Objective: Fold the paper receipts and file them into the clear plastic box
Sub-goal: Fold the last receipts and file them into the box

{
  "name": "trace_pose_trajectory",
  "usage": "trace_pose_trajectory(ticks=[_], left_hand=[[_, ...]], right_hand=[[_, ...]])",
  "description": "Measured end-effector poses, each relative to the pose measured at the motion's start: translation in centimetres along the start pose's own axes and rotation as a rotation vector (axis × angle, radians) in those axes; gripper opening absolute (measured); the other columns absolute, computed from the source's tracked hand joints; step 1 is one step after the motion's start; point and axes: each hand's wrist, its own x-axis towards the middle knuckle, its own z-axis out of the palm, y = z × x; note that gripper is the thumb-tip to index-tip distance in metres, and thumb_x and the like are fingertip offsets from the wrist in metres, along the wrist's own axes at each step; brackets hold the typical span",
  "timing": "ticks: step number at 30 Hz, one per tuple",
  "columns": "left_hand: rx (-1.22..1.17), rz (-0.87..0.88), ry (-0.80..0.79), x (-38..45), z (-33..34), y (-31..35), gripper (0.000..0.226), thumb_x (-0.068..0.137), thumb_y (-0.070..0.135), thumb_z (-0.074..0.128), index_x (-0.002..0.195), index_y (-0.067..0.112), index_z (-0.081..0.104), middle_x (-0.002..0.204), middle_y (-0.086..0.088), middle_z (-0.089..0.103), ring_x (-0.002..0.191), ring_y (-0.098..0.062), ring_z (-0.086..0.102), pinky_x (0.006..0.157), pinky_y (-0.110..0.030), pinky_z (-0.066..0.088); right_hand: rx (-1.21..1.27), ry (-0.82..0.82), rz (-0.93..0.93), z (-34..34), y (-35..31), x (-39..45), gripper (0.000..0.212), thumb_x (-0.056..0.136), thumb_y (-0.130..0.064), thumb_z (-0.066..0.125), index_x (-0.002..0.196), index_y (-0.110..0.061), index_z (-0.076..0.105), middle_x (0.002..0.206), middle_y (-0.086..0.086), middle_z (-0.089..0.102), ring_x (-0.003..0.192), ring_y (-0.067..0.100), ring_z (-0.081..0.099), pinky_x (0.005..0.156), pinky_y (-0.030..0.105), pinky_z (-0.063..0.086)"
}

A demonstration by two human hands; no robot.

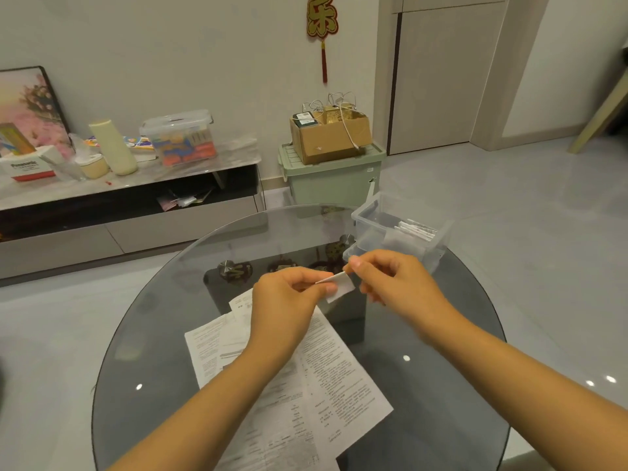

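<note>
Head view. Living room, pale wall, grey tiled floor. Round dark glass desk [441, 334] carries the work. Beyond the hands, along the wall: a low cabinet [136, 212] with a lidded bin [180, 137], a cream bottle [114, 147] and a framed picture [27, 107]. Past the right hand, a green crate [333, 178] with a carton [329, 134] on top; red-gold ornament [322, 18] on the wall above; door [441, 79] further right.

Left hand [289, 297] and right hand [387, 280] are raised over the desk, each pinching an end of one small receipt [339, 288], apparently mid-fold. Loose sheets [323, 368] lie flat under the left forearm, overlapping. Clear box [401, 229] sits just beyond the right hand, open, with folded slips [418, 229] standing at its far side.

Risks, as judged:
- Slip is small and thin; a crooked crease or a tear if the pinches pull apart.
- Glass is slick; the left forearm may drag the sheets toward the near edge and off.
- Box looks light and near the far rim; a nudge from the right hand while filing could shove it away.
- A loosely folded slip may spring open inside the box.
</note>
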Motion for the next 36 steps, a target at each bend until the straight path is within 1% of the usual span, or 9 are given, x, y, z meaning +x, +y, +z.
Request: trace_pose_trajectory(ticks=[4, 9, 16, 19, 22, 24, 27, 30, 36], left_hand=[[0.003, 0.120, -0.016, 1.7, 1.8, 1.0, 0.020, 0.080, 0.011, 0.072, 0.079, 0.031, 0.074, 0.078, 0.018, 0.071, 0.078, -0.001, 0.066, 0.070, -0.009, 0.050], [0.107, 0.249, -0.048, 4.2, 3.4, 1.4, 0.019, 0.081, 0.008, 0.071, 0.096, 0.018, 0.076, 0.110, 0.013, 0.064, 0.098, -0.002, 0.060, 0.079, -0.003, 0.043], [0.018, 0.210, -0.217, 7.7, 6.4, 2.4, 0.028, 0.078, 0.011, 0.075, 0.102, 0.024, 0.073, 0.131, 0.009, 0.054, 0.102, -0.015, 0.064, 0.089, -0.029, 0.054], [0.104, 0.302, -0.268, 9.3, 7.9, 2.6, 0.028, 0.079, 0.014, 0.074, 0.105, 0.026, 0.071, 0.136, 0.009, 0.050, 0.112, -0.010, 0.057, 0.094, -0.023, 0.049], [0.167, 0.373, -0.279, 10.9, 9.4, 2.8, 0.023, 0.081, 0.019, 0.072, 0.103, 0.024, 0.072, 0.136, 0.010, 0.049, 0.120, -0.003, 0.048, 0.090, -0.002, 0.034], [0.161, 0.375, -0.293, 11.9, 10.3, 2.9, 0.020, 0.084, 0.018, 0.068, 0.103, 0.022, 0.073, 0.135, 0.010, 0.050, 0.117, 0.001, 0.046, 0.087, 0.002, 0.031], [0.177, 0.393, -0.346, 13.2, 11.8, 3.0, 0.023, 0.089, 0.015, 0.060, 0.109, 0.021, 0.070, 0.130, 0.005, 0.056, 0.118, -0.005, 0.049, 0.102, -0.019, 0.038], [0.375, 0.422, -0.457, 14.0, 13.0, 3.0, 0.031, 0.091, 0.022, 0.049, 0.118, 0.021, 0.064, 0.124, 0.005, 0.061, 0.116, -0.010, 0.052, 0.105, -0.027, 0.035], [0.814, 0.732, -0.571, 14.8, 14.9, 2.2, 0.073, 0.071, 0.042, 0.008, 0.117, 0.021, 0.060, 0.120, 0.006, 0.059, 0.106, -0.017, 0.045, 0.087, -0.031, 0.027]], right_hand=[[0.130, -0.020, 0.097, -1.7, -0.5, 1.3, 0.019, 0.088, -0.024, 0.061, 0.083, -0.010, 0.073, 0.076, 0.006, 0.072, 0.066, 0.012, 0.065, 0.056, 0.019, 0.047], [0.195, 0.089, 0.155, -3.3, -0.7, 3.0, 0.012, 0.082, -0.014, 0.068, 0.073, -0.019, 0.074, 0.068, 0.002, 0.071, 0.062, 0.008, 0.065, 0.059, 0.017, 0.051], [0.143, 0.264, 0.131, -5.6, 0.0, 6.0, 0.006, 0.080, -0.009, 0.069, 0.082, -0.015, 0.071, 0.071, -0.004, 0.068, 0.061, 0.005, 0.064, 0.061, 0.017, 0.052], [0.113, 0.327, 0.128, -6.7, 0.7, 7.3, 0.014, 0.081, -0.006, 0.067, 0.091, -0.015, 0.069, 0.077, 0.000, 0.068, 0.068, 0.010, 0.062, 0.064, 0.021, 0.051], [0.030, 0.387, 0.068, -7.6, 1.6, 8.4, 0.021, 0.080, -0.003, 0.065, 0.094, -0.018, 0.069, 0.084, 0.000, 0.068, 0.077, 0.012, 0.064, 0.073, 0.024, 0.052], [-0.073, 0.428, 0.007, -8.0, 2.2, 9.0, 0.024, 0.081, -0.001, 0.061, 0.094, -0.020, 0.069, 0.084, -0.006, 0.066, 0.073, 0.008, 0.060, 0.070, 0.019, 0.050], [-0.253, 0.508, -0.080, -8.9, 3.0, 9.8, 0.025, 0.084, -0.003, 0.059, 0.096, -0.021, 0.069, 0.080, -0.013, 0.062, 0.067, 0.004, 0.054, 0.059, 0.006, 0.041], [-0.402, 0.567, -0.114, -9.8, 4.2, 10.2, 0.028, 0.083, -0.002, 0.058, 0.099, -0.022, 0.068, 0.086, -0.004, 0.066, 0.072, 0.010, 0.056, 0.063, 0.012, 0.041], [-0.601, 0.587, -0.136, -10.0, 5.5, 11.0, 0.019, 0.085, -0.008, 0.061, 0.098, -0.017, 0.070, 0.087, 0.001, 0.068, 0.083, 0.017, 0.058, 0.071, 0.025, 0.044]])
